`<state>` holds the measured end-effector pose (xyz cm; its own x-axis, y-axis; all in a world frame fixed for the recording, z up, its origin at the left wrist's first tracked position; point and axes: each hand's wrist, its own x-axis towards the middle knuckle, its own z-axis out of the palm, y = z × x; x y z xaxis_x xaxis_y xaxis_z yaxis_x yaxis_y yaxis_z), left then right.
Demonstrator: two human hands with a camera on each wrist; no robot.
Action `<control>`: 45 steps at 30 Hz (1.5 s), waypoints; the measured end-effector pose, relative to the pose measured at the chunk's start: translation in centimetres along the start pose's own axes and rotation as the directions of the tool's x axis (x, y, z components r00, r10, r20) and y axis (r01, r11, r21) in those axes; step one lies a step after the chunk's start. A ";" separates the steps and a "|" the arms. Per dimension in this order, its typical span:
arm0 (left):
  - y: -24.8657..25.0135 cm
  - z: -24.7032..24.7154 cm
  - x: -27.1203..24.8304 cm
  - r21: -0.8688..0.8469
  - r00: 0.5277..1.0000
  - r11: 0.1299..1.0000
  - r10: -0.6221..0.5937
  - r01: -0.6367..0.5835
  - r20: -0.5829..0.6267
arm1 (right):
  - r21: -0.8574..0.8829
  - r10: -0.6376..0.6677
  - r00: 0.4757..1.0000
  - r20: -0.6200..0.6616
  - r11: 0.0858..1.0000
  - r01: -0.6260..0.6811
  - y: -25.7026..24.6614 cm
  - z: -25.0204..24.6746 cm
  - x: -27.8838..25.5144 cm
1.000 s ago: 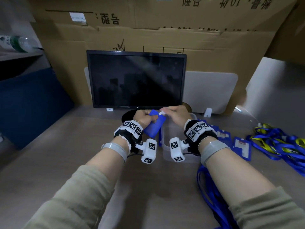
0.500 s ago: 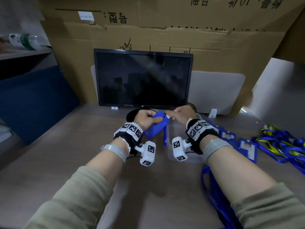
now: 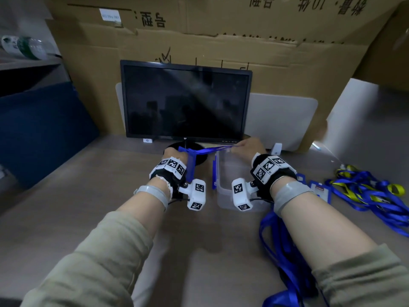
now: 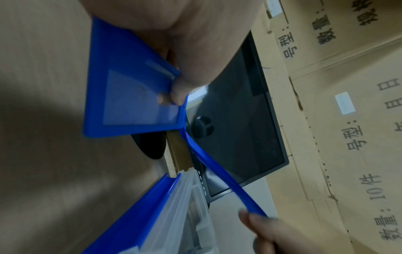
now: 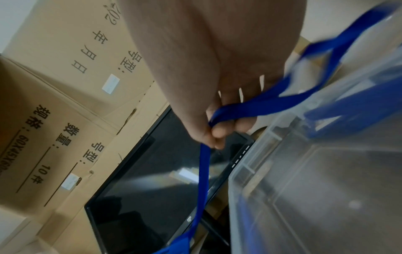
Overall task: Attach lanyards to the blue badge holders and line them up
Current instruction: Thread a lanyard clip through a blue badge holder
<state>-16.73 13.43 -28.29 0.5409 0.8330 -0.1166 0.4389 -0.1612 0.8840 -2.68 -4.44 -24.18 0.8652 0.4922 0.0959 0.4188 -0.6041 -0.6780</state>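
My left hand (image 3: 174,155) (image 4: 174,80) grips a blue badge holder (image 3: 190,167) (image 4: 132,96) by its top edge, in front of the monitor. A blue lanyard (image 3: 212,149) (image 4: 219,173) (image 5: 203,182) runs taut from the holder's top to my right hand (image 3: 247,146) (image 5: 214,130), which pinches the strap between thumb and fingers. The strap loops back past the right hand and trails under my right forearm (image 3: 285,258). Both hands hover just above the desk, the right one over a clear plastic box (image 3: 223,191) (image 5: 315,189).
A dark monitor (image 3: 186,103) stands right behind the hands, with cardboard boxes (image 3: 243,41) behind it. More blue badge holders (image 3: 321,191) lie in a row right of the box, and a heap of blue and yellow lanyards (image 3: 371,196) lies at far right.
The hands were together at the holder's top. The right hand has since pulled away to the right, drawing the lanyard strap out taut, and the holder has turned edge-on.
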 end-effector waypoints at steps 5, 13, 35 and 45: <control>-0.1 0.4 -0.4 0.023 0.998 0.999 -0.026 0.028 -0.050 | 0.031 0.163 0.960 -0.227 0.987 -0.160 1.9 -2.8 -0.7; 4.3 2.5 -2.1 -0.242 0.992 0.967 0.100 -0.079 0.074 | 0.538 0.121 0.979 -0.165 0.843 -0.014 0.5 -3.0 -0.5; 14.6 19.3 -9.7 -0.255 0.845 0.956 0.252 -0.143 0.472 | 0.201 0.303 0.944 -0.132 0.941 -0.274 16.3 -12.4 -1.4; 15.1 28.9 -15.0 -0.223 0.734 0.967 0.240 -0.123 0.636 | -0.118 0.514 0.854 -0.081 0.846 -0.520 29.1 -15.5 -4.5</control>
<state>2.53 -16.76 -26.28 0.9584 0.2358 -0.1608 0.1973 -0.1403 0.9702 9.90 -33.95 -33.04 0.9765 0.0591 -0.2075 -0.0633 -0.8410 -0.5373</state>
